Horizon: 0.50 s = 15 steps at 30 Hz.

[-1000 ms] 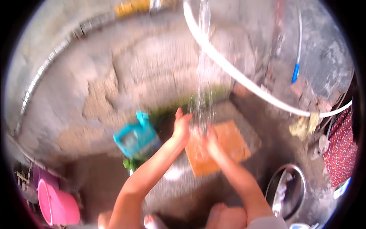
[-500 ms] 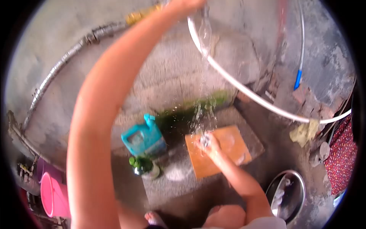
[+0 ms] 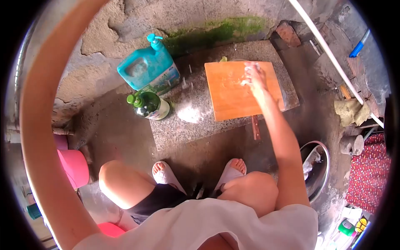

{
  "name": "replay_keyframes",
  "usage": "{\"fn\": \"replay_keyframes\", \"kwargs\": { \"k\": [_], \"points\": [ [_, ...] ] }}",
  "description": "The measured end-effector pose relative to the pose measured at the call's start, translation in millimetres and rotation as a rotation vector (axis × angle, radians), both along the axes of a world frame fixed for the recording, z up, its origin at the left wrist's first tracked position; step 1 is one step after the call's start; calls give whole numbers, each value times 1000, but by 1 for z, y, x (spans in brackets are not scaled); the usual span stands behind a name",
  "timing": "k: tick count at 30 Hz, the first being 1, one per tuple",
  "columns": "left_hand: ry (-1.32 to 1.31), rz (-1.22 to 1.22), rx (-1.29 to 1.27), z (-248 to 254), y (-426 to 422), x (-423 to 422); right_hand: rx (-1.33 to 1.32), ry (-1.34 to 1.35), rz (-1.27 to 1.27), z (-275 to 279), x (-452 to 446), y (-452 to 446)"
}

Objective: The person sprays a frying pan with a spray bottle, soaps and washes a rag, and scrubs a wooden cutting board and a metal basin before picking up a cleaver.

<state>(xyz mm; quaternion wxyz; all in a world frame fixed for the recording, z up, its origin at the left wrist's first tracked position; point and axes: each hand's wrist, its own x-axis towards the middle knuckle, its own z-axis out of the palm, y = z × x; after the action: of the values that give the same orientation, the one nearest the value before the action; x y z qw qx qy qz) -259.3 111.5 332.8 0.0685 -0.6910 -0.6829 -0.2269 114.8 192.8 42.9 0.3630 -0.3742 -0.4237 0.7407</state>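
Note:
An orange-brown wooden cutting board lies on a speckled stone slab, with suds on its surface. My right hand is closed over the board's upper right part, wet and foamy. Under its fingers is what looks like a steel wool scrubber, mostly hidden by hand and foam. From beneath the board's near edge sticks a brown knife handle. My left forearm reaches up past the top left of the view, and the hand itself is out of sight.
Left of the board stand a teal pump jug and a green pump bottle on the stone slab. A metal basin sits at right, below a white hose. A pink bucket is at left.
My view has tilted down, so my left hand and the falling water have left it. My right hand has shifted to the board's upper right, and the knife handle now shows.

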Motion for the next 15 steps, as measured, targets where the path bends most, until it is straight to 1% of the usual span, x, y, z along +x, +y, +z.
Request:
{"fn": "replay_keyframes", "kwargs": {
  "k": [2,3,4,6,7,8,9,10,11,12,13,14,15],
  "points": [
    [110,56,-70,-54,-22,-31,143,-247,-116,-16,16,18],
    [146,71,-57,-76,-31,-40,425,-379,-160,-47,29,42],
    [169,90,-30,-95,-43,-42,707,-507,-194,-95,45,72],
    [184,149,54,-119,-63,-20,435,-421,-407,-106,78,98],
    [36,191,4,-126,-61,-23,131,-224,-427,-89,80,102],
    [-103,241,-48,-130,-60,-29,-176,-27,-506,-72,82,105],
    [-233,297,-92,-133,-59,-42,-155,90,-337,-46,60,88],
    [-281,217,-79,-152,-49,-64,-139,197,-163,-19,37,70],
    [-272,273,-71,-160,-37,-62,-36,252,122,23,-7,26],
    [-431,410,-200,-152,-30,-41,-43,242,257,44,-45,-1],
    [-422,276,-153,-158,-24,-31,-50,220,388,61,-78,-24],
    [-583,357,-351,-142,-20,-13,-191,229,489,73,-106,-40],
    [-419,271,-466,-142,-14,-15,-358,343,615,52,-145,-36]
  ]
}}
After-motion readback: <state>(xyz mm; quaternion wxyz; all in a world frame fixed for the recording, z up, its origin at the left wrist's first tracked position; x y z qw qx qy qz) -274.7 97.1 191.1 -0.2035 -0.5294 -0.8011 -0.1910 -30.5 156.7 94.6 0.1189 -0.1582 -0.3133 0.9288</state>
